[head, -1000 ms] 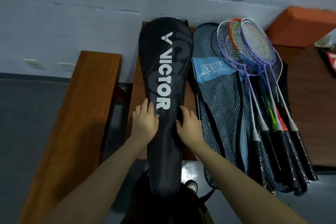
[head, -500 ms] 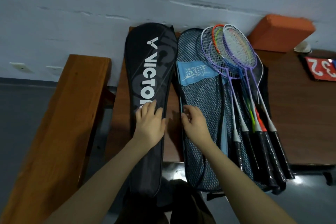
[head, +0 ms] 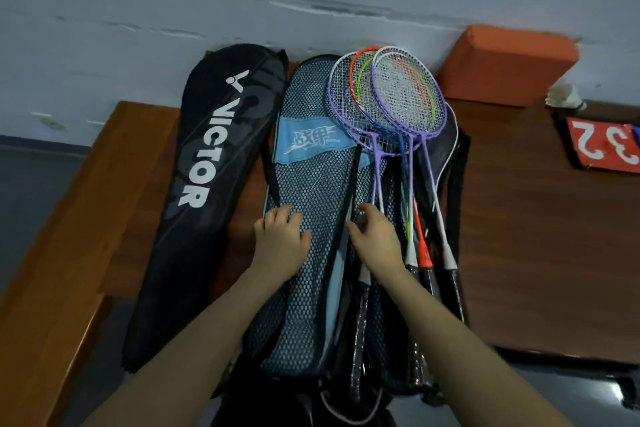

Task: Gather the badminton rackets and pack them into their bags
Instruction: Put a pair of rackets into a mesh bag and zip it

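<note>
A blue mesh racket bag (head: 311,184) lies lengthwise in the middle of the wooden table (head: 536,236). My left hand (head: 280,239) holds its left edge with curled fingers. My right hand (head: 375,239) curls over its right edge beside a black strap. Left of it lies a black VICTOR racket bag (head: 207,184), untouched. Several rackets (head: 405,97) with purple, white and orange frames lie stacked just right of the mesh bag, heads toward the wall, on top of another dark bag (head: 457,163).
An orange block (head: 502,62) leans against the wall at the back right. A white shuttlecock (head: 564,97) and a red number card (head: 602,146) lie at the far right. A wooden bench (head: 86,218) runs along the left, lower than the table.
Both hands have left the black VICTOR bag and moved right onto the blue mesh bag, one at each edge. The view has shifted right with them.
</note>
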Demonstrator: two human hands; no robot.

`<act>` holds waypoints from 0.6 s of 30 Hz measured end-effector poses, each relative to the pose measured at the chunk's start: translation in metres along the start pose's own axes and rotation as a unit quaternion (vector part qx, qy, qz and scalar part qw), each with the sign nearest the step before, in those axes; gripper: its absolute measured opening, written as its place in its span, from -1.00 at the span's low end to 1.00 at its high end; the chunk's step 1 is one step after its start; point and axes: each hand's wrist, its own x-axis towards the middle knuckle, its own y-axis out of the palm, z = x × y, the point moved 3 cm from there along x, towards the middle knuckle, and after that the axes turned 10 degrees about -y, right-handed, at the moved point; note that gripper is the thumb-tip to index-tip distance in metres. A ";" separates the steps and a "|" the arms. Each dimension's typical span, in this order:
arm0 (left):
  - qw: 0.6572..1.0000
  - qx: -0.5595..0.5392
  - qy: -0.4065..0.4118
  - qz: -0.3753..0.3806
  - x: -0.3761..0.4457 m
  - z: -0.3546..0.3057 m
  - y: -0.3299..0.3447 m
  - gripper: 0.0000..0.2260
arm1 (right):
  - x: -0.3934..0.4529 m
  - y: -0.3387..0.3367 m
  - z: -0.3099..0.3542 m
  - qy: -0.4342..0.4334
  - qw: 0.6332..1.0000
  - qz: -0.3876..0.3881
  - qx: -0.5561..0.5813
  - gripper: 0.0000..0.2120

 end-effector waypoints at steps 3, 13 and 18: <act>1.000 0.025 0.000 0.011 0.006 -0.006 0.008 -0.63 | 0.006 0.002 0.002 -0.012 1.000 0.022 0.016 -0.61; 0.999 0.040 -0.035 0.008 0.034 -0.005 0.015 -0.59 | 0.028 0.016 0.006 0.021 0.989 -0.003 0.149 -0.52; 0.995 0.045 -0.083 -0.009 0.051 0.021 0.010 -0.54 | 0.032 -0.002 0.030 -0.025 0.975 -0.008 0.219 -0.58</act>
